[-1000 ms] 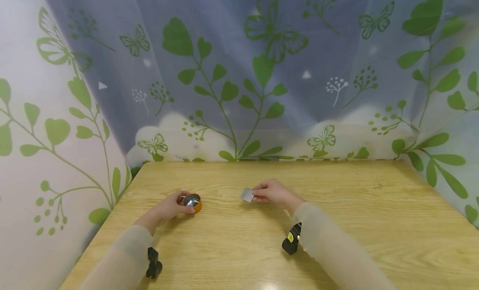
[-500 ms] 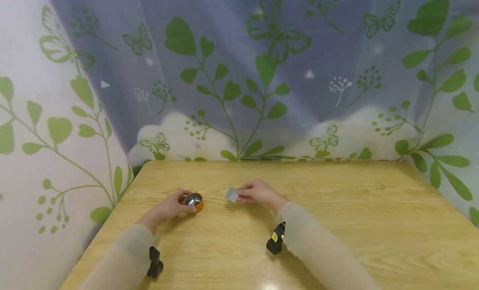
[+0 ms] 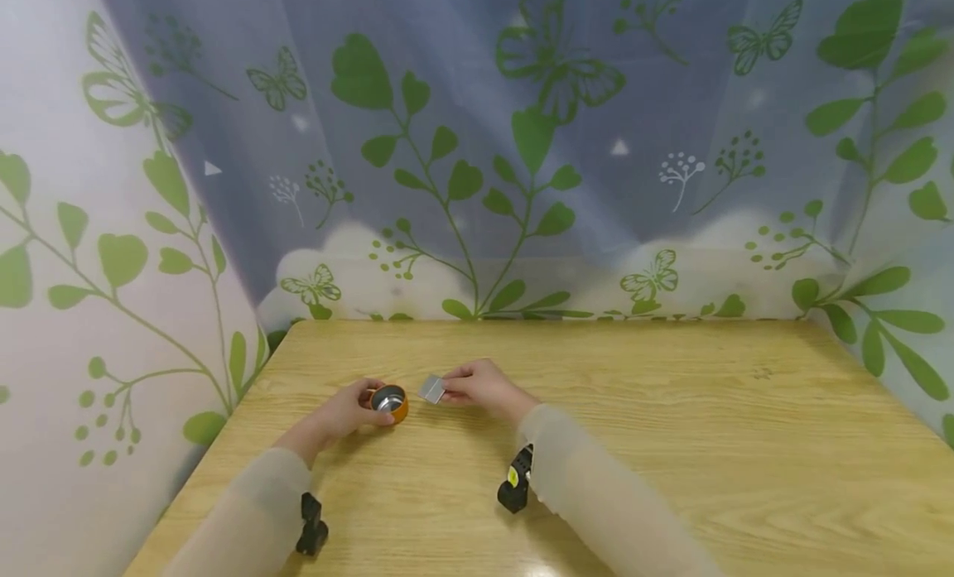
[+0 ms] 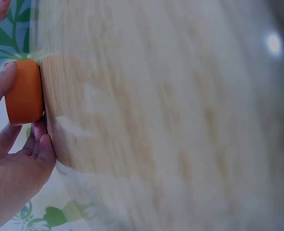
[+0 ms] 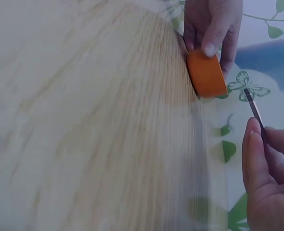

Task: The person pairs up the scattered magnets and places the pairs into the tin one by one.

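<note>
My left hand (image 3: 341, 413) grips a small round orange bowl (image 3: 391, 404) with a shiny metal inside, thumb and fingers on opposite sides of it. The bowl stands upright on the wooden table, its mouth facing up. Between the thumb and fingers of my right hand (image 3: 483, 387), a thin flat silver-grey square (image 3: 431, 388) is pinched, just right of the bowl and apart from it. Seen edge-on in the right wrist view, the square (image 5: 254, 111) is held above the tabletop, near the bowl's orange wall (image 5: 207, 77).
The light wooden table (image 3: 671, 444) reaches back to a curtain (image 3: 581, 188) printed with green leaves and butterflies. Another leaf-printed sheet (image 3: 45, 353) hangs along the left side. A black wrist camera (image 3: 514, 480) sits at each sleeve cuff.
My right hand has moved left with the silver-grey square, from mid-table to close beside the bowl. The left hand keeps its grip on the bowl in nearly the same place.
</note>
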